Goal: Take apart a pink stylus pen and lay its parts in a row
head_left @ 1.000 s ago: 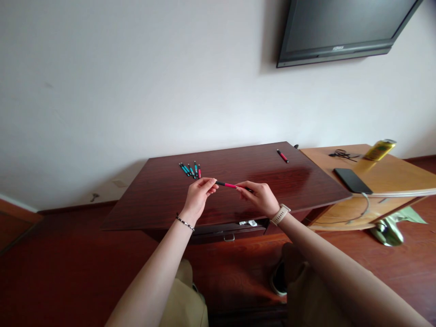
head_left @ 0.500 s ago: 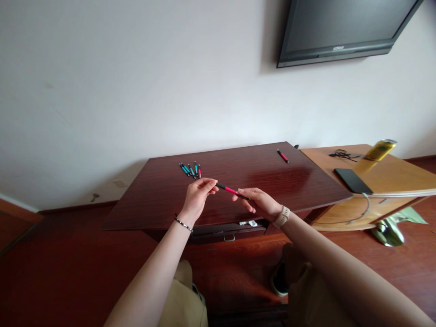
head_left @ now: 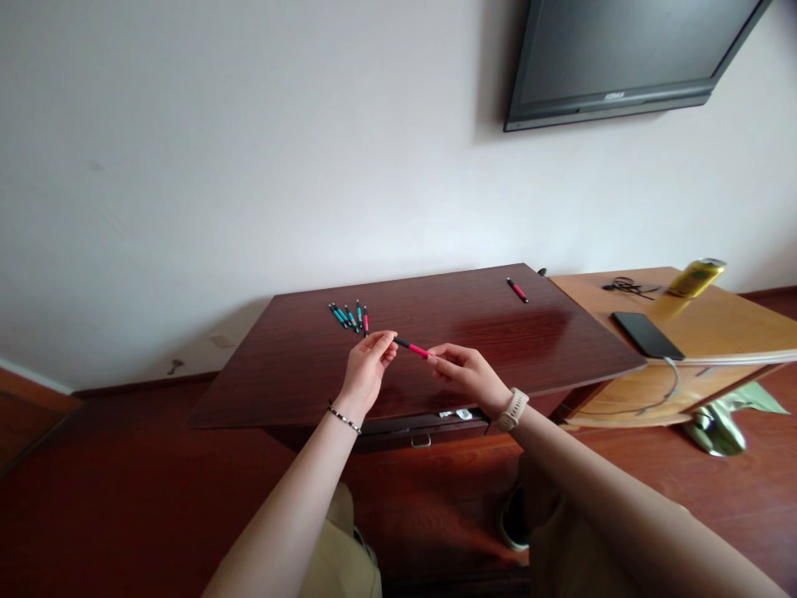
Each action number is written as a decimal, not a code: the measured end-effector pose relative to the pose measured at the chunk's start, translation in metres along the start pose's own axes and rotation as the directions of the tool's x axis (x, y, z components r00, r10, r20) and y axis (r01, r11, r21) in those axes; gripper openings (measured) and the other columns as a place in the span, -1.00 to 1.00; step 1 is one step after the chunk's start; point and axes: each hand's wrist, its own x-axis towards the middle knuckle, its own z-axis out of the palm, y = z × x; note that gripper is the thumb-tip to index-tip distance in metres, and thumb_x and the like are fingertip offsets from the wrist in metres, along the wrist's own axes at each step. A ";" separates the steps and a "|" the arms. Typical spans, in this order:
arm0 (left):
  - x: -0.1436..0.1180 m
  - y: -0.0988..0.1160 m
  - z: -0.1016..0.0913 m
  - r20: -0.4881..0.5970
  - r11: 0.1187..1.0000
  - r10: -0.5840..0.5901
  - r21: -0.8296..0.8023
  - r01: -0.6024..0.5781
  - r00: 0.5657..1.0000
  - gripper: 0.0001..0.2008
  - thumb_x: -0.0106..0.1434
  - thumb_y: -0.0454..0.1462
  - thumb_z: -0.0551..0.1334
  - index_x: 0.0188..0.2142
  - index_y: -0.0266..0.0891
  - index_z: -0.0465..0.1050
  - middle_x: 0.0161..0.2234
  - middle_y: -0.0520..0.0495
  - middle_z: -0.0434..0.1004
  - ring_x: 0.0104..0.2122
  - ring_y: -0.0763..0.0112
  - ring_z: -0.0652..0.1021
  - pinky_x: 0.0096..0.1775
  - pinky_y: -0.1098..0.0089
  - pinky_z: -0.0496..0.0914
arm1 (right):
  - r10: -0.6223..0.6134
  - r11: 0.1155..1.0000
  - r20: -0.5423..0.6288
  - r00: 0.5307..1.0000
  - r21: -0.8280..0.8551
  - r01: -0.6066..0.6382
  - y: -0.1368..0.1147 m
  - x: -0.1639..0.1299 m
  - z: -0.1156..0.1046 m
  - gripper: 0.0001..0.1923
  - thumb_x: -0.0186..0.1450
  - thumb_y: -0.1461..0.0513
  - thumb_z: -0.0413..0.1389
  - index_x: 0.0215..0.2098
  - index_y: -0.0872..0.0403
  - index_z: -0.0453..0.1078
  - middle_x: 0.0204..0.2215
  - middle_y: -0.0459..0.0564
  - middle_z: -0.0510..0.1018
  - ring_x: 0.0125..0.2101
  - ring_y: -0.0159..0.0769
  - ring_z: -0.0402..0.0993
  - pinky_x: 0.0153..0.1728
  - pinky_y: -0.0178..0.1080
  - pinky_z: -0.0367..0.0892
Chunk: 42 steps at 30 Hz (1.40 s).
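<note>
Between my two hands a pink pen [head_left: 417, 350] with a black end section is held up over the front of the dark red table [head_left: 461, 311]. My left hand [head_left: 367, 365] pinches its black end, and my right hand [head_left: 464, 372] has thumb and fingers closed on the pink end, covering that tip. Beyond my left hand lie several blue pens [head_left: 339, 316], fanned out, with a pink pen [head_left: 366, 320] at their right side. Another pink pen [head_left: 516, 290] lies alone near the table's far right corner.
A lower wooden cabinet [head_left: 735, 320] adjoins the table on the right, carrying a phone [head_left: 647, 335] with a cable, a black coiled cord [head_left: 628, 286] and a yellow can [head_left: 697, 278]. White scraps [head_left: 463, 414] sit in the drawer [head_left: 404, 430] under the table's front edge. A television [head_left: 628, 62] hangs above.
My right hand's fingers have closed around the pink end of the pen, covering the dark tip that showed past them before. My left hand keeps its pinch. The view has shifted slightly.
</note>
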 end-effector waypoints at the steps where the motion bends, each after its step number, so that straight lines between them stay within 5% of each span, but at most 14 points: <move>1: 0.000 -0.001 0.001 -0.006 1.000 -0.012 -0.017 0.012 1.000 -0.69 0.08 -0.21 0.60 -0.23 -0.30 0.69 -0.33 -0.05 0.62 -0.37 0.55 0.55 -0.27 0.49 0.45 | -0.045 0.998 -0.020 0.999 -0.045 0.044 0.000 0.000 0.000 -0.53 0.27 -0.09 0.37 -0.08 0.10 0.59 -0.37 -0.06 0.60 -0.41 -0.35 0.44 -0.34 -0.30 0.34; 5: 0.002 -0.004 0.001 -0.022 0.999 -0.028 -0.039 0.028 0.999 -0.67 0.04 -0.20 0.62 -0.25 -0.32 0.68 -0.37 -0.02 0.60 -0.40 0.58 0.52 -0.30 0.51 0.43 | -0.103 0.972 -0.013 0.995 -0.214 0.098 0.001 -0.001 -0.001 -0.58 0.37 -0.09 0.26 -0.08 0.08 0.61 -0.38 -0.03 0.65 -0.39 -0.30 0.50 -0.31 -0.28 0.39; 10: 0.005 -0.002 -0.001 -0.054 1.000 -0.014 -0.027 0.012 0.998 -0.70 0.07 -0.21 0.60 -0.24 -0.31 0.68 -0.33 -0.04 0.62 -0.39 0.59 0.51 -0.30 0.52 0.41 | -0.096 0.968 0.051 0.994 -0.228 0.105 -0.004 -0.002 0.002 -0.55 0.47 -0.10 0.14 -0.03 0.07 0.61 -0.33 0.02 0.71 -0.39 -0.29 0.54 -0.27 -0.25 0.44; 14: 0.010 0.005 -0.004 -0.124 0.998 -0.025 -0.068 0.017 0.992 -0.69 0.06 -0.20 0.59 -0.25 -0.30 0.68 -0.30 -0.05 0.64 -0.42 0.63 0.49 -0.33 0.53 0.39 | -0.146 0.975 0.018 0.989 -0.167 0.147 -0.011 -0.001 0.005 -0.50 0.45 -0.06 0.20 0.20 0.06 0.50 -0.16 0.07 0.72 -0.30 -0.24 0.61 -0.18 -0.19 0.51; 22: 0.016 0.011 -0.013 -0.232 0.999 -0.027 0.016 0.032 0.972 -0.64 0.07 -0.13 0.58 -0.21 -0.30 0.69 -0.30 -0.06 0.63 -0.35 0.57 0.53 -0.30 0.56 0.36 | -0.216 0.923 0.143 0.966 -0.292 0.249 -0.016 -0.005 0.013 -0.56 0.45 0.00 0.24 0.22 -0.05 0.52 -0.08 0.03 0.71 -0.15 -0.17 0.66 -0.06 -0.16 0.53; 28: 0.011 0.010 -0.006 -0.176 1.000 -0.016 0.020 0.019 0.984 -0.61 0.07 -0.16 0.58 -0.15 -0.25 0.63 -0.22 -0.06 0.66 -0.27 0.51 0.60 -0.22 0.49 0.38 | -0.311 0.830 0.341 0.887 -0.358 0.428 -0.017 -0.007 0.029 -0.64 0.44 0.00 0.27 0.12 -0.05 0.59 -0.09 0.04 0.69 -0.15 -0.20 0.64 -0.04 -0.19 0.50; 35: 0.004 0.007 0.001 -0.029 0.992 -0.115 -0.065 0.113 0.993 -0.63 0.10 -0.13 0.59 -0.17 -0.25 0.65 -0.21 -0.08 0.66 -0.24 0.47 0.61 -0.14 0.44 0.46 | -0.384 0.737 0.360 0.850 -0.435 0.517 -0.009 -0.006 0.035 -0.75 0.49 0.03 0.21 0.01 -0.05 0.59 -0.17 0.01 0.66 -0.21 -0.25 0.61 -0.13 -0.25 0.48; 42: -0.003 0.008 0.012 0.055 0.996 -0.074 -0.041 0.076 0.996 -0.72 0.20 -0.18 0.54 -0.15 -0.25 0.68 -0.24 -0.09 0.66 -0.27 0.49 0.58 -0.19 0.49 0.44 | -0.416 0.525 0.478 0.773 -0.568 0.634 -0.002 -0.009 0.028 -0.74 0.53 0.06 0.15 0.09 -0.04 0.51 -0.19 0.02 0.60 -0.21 -0.24 0.56 -0.15 -0.25 0.45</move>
